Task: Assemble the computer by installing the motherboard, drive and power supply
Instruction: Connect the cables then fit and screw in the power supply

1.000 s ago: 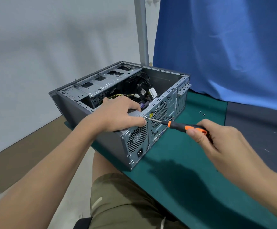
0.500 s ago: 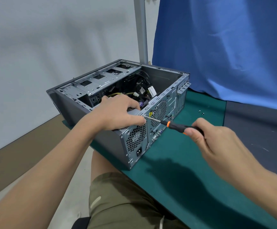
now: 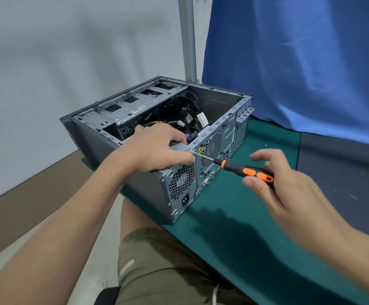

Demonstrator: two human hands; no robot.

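1. The computer case (image 3: 104, 148) is laid on its side on the green mat (image 3: 234, 238), with the open side up and the rear panel turned toward the person.
2. The power supply (image 3: 181, 181) is seated in the near rear corner of the case, its fan grille shown at the rear panel.
3. The left hand (image 3: 155, 148) is laid over the power supply, fingers curled onto it, the thumb tip beside the screwdriver tip.
4. The screwdriver (image 3: 245, 170) is pinched by its handle in the right hand (image 3: 289, 188). The thumb and lower fingers are clamped on it, and the index finger is lifted clear.
5. The tip is set against the rear panel at the power supply's upper corner.
6. Small screws (image 3: 265, 146) are seen on the mat beyond the case.
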